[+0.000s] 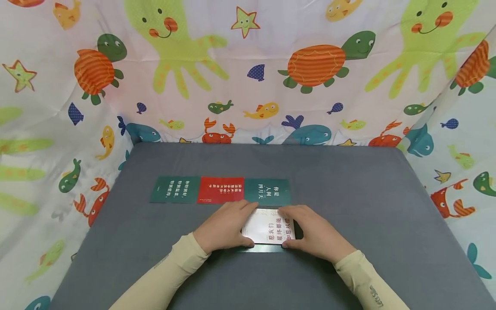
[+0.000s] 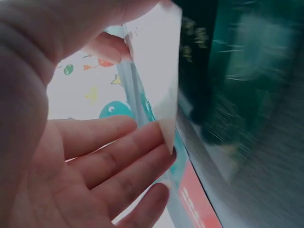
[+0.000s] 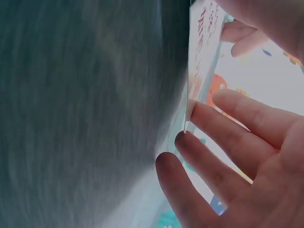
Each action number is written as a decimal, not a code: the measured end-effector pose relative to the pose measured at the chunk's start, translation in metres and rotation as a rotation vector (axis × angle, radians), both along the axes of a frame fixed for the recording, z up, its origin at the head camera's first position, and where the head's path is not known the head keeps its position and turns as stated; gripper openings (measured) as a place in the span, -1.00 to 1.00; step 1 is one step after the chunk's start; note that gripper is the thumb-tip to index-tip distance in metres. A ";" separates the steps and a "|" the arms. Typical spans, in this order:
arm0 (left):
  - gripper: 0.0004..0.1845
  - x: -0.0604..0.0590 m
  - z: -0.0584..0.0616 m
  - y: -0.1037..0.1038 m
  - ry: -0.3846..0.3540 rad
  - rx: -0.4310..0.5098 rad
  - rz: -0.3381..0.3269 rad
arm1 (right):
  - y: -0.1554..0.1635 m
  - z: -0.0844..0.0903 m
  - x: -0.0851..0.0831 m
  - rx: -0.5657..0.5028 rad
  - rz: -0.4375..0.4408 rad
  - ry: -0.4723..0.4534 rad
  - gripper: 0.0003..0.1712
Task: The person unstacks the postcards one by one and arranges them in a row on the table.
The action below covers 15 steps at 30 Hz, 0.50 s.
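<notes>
Cream sleeves point(image 1: 162, 273) are the closest thing to me in the head view, so starting there. Past them, the white card point(image 1: 259, 226) with red writing is held between both hands, just on the near side of a row of green cards point(image 1: 176, 189) with a red card point(image 1: 221, 190) in the middle. What bugs me from this end: the hold looks edges-only, so uneven pressure could bow the card or let a corner slip. There's also a glossy green sheet point(image 2: 261, 52) below it in the left wrist view; they could snag if they touch, can't tell if they do. Pose-wise, forearms slant inward, and the left hand point(image 1: 228, 226) and right hand point(image 1: 315, 232) mirror each other, each half-open, gripping one end between thumb and fingers.
</notes>
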<state>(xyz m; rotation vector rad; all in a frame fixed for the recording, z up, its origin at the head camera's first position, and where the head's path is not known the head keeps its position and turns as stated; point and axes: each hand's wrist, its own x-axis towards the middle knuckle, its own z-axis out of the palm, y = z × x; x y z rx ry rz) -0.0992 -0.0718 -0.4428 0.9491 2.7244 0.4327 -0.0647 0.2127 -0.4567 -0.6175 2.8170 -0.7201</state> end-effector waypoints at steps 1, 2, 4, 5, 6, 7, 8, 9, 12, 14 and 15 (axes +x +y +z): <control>0.11 -0.004 0.000 0.005 0.011 -0.006 -0.011 | 0.005 0.000 -0.002 -0.001 -0.011 -0.007 -0.02; 0.11 -0.009 0.001 0.010 0.024 -0.016 -0.022 | 0.010 0.001 -0.006 -0.006 -0.017 -0.012 -0.02; 0.11 -0.020 0.002 0.022 0.048 -0.029 -0.042 | 0.021 0.003 -0.013 -0.010 -0.038 -0.016 -0.02; 0.10 -0.025 0.003 0.029 0.054 -0.032 -0.050 | 0.027 0.005 -0.017 -0.016 -0.047 -0.019 -0.02; 0.10 -0.031 0.004 0.035 0.060 -0.034 -0.058 | 0.033 0.006 -0.021 -0.017 -0.058 -0.022 -0.02; 0.09 -0.037 0.004 0.041 0.066 -0.035 -0.063 | 0.039 0.007 -0.025 -0.021 -0.065 -0.022 -0.01; 0.09 -0.042 0.004 0.048 0.069 -0.037 -0.066 | 0.044 0.008 -0.030 -0.026 -0.072 -0.024 -0.02; 0.09 -0.047 0.005 0.054 0.070 -0.035 -0.066 | 0.050 0.009 -0.033 -0.026 -0.085 -0.031 -0.01; 0.08 -0.061 0.005 0.072 0.062 -0.031 -0.063 | 0.067 0.011 -0.045 -0.031 -0.109 -0.045 -0.02; 0.08 -0.070 0.005 0.084 0.059 -0.037 -0.058 | 0.077 0.011 -0.053 -0.033 -0.125 -0.059 -0.03; 0.08 -0.074 0.005 0.091 0.061 -0.038 -0.057 | 0.082 0.011 -0.057 -0.031 -0.133 -0.069 -0.03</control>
